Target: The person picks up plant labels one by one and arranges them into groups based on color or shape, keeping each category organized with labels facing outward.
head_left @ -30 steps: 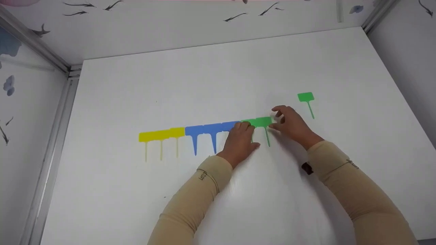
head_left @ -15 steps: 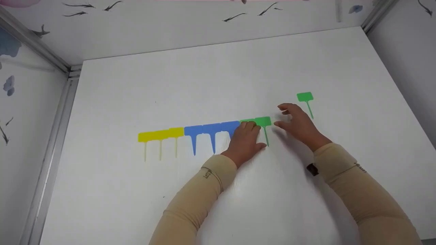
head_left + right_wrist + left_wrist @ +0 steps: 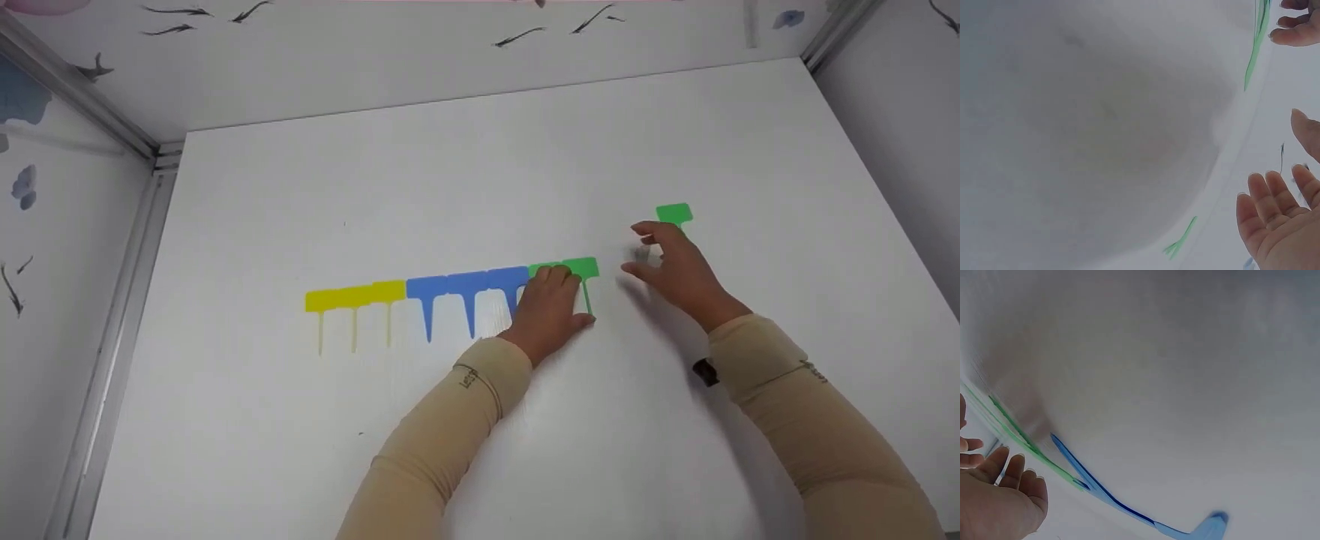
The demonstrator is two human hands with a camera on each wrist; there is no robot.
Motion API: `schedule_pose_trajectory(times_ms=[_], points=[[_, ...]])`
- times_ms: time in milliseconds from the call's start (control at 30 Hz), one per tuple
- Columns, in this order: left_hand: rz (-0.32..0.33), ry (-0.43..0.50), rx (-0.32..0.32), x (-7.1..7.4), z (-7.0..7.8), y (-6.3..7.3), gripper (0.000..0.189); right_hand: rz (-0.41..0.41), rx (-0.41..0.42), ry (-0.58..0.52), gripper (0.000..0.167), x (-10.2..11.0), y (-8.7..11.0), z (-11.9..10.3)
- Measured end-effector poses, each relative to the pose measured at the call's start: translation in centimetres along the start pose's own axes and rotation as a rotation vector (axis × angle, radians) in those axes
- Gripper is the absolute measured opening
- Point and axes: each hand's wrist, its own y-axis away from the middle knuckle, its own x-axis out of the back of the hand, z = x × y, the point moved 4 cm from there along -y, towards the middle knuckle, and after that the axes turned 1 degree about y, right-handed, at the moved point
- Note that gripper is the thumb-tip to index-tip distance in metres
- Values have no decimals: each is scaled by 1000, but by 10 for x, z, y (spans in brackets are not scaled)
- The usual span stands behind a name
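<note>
A row of T-shaped plastic plant labels lies across the white table in the head view: yellow labels (image 3: 355, 297) at the left, blue labels (image 3: 469, 283) in the middle, green labels (image 3: 585, 268) at the right. My left hand (image 3: 546, 307) lies over the row where blue meets green, fingertips at the heads of the green labels and partly hiding them. Another green label (image 3: 673, 213) lies apart, up and to the right. Just before it, my right hand (image 3: 679, 274) hovers with fingers and thumb spread and nothing between them, covering its stem. The right wrist view shows that same loose label (image 3: 1179, 239).
The white table (image 3: 420, 195) stretches around the row on all sides. Pale panels (image 3: 420, 56) with printed birds and flowers stand behind and beside it, joined by metal frame posts (image 3: 120, 300) at the left. A small black object (image 3: 706, 372) shows beside the right cuff.
My right hand has moved from the right end of the row toward the loose green label, now covering its stem. My left hand has slid slightly right along the row.
</note>
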Motion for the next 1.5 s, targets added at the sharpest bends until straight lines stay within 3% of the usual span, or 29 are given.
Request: schedule_pose_trajectory(times_ms=[400,733,1100,1500], points=[[-11,37,23,-4,4,-8,57,57,32,-23,62,20,-2,13],[-26,-23,24,-4,8,-8,57,81,-2,-33,63,34,-3,19],[-21,-59,14,-4,9,-8,56,50,-45,15,64,61,-13,31],[-17,-86,12,-5,10,-10,55,-21,-76,107,66,65,-26,56]])
